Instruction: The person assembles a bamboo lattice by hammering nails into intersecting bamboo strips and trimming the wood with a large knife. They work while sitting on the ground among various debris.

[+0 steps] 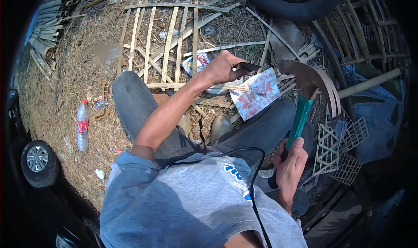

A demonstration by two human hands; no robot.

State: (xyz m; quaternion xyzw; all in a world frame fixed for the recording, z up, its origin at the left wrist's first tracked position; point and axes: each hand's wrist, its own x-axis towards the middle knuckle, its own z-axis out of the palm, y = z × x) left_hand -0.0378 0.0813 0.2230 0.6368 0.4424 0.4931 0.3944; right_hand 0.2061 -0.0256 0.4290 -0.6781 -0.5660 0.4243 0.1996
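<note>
I am gripping a curved blade's dark handle (247, 67) in my left hand (222, 67), fingers closed round it. My right hand (291, 161) is clasping a green bamboo strip (300, 119), upright beside my knee. Finished lattice pieces (344, 148) are lying right; a slatted frame (165, 43) ahead. A plastic bottle (82, 125) is lying on straw, contents unclear.

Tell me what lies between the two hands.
In the head view, a white printed wrapper with red markings lies on the ground between the left hand, which grips a dark handle, and the right hand, which holds a green strip; the person's trouser leg is there too.
</note>
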